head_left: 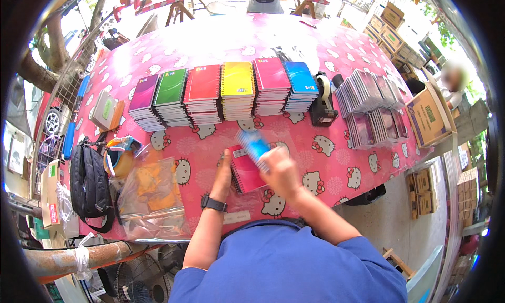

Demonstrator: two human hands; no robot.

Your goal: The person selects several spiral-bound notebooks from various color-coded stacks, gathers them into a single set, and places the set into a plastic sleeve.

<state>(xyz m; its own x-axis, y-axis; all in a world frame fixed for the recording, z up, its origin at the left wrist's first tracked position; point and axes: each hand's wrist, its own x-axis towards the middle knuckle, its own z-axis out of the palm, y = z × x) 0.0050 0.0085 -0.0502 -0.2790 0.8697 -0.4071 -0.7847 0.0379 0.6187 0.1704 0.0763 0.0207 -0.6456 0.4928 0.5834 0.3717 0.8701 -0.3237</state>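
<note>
In my right hand [281, 171], closed around it, is a blue spiral notebook [253, 145], tilted and smeared by motion. It is over a pink-red spiral notebook [247, 171] that lies in front of me, partly covered by the blue one and my right hand. My left hand [223, 177] stands edge-on along the left side of the pink-red notebook, its fingers stretched out and a dark watch on the wrist. Beyond my hands is a row of notebook stacks: purple [146, 103], green [171, 97], red [202, 95], yellow [238, 90], pink [271, 87] and blue [300, 90].
A black tape dispenser [323, 105] stands right of the row, beside plastic-wrapped bundles [371, 108]. At left are a black bag [90, 179], clear plastic bags [152, 197] and a small box [107, 112]. A cardboard box [428, 116] sits at the right edge, near another person.
</note>
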